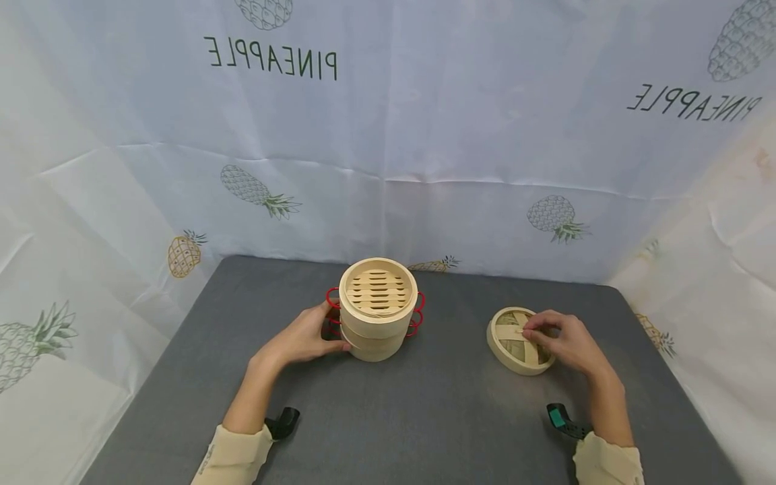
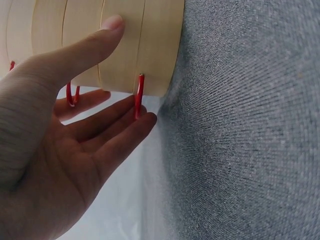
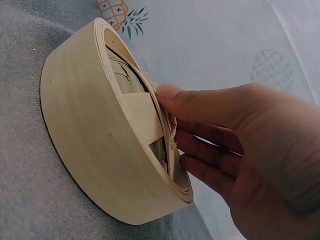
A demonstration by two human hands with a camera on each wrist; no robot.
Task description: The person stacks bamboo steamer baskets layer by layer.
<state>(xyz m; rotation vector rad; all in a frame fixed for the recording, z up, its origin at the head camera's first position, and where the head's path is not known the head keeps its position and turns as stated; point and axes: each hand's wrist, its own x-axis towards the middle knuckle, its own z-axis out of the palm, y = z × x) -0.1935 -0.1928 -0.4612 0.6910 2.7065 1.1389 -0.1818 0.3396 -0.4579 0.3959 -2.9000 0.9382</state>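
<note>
A stacked bamboo steamer (image 1: 374, 328) with a slatted top tier and red side handles stands on the grey table. My left hand (image 1: 306, 335) holds it from the left side. In the left wrist view, the thumb (image 2: 95, 49) lies along the steamer's wall while the fingers reach around by the red handle (image 2: 139, 97). Farther right, the round bamboo lid (image 1: 510, 332) with crossed strips lies on the table. My right hand (image 1: 570, 342) pinches the small raised loop at the lid's centre, thumb (image 3: 172, 96) in front and the other fingers curled behind.
The dark grey table (image 1: 424, 411) runs up to a pale curtain (image 1: 388, 135) printed with pineapples, which hangs behind and on both sides. A black strap mount (image 1: 282, 423) sits on my left wrist, and another (image 1: 566, 422) on the right.
</note>
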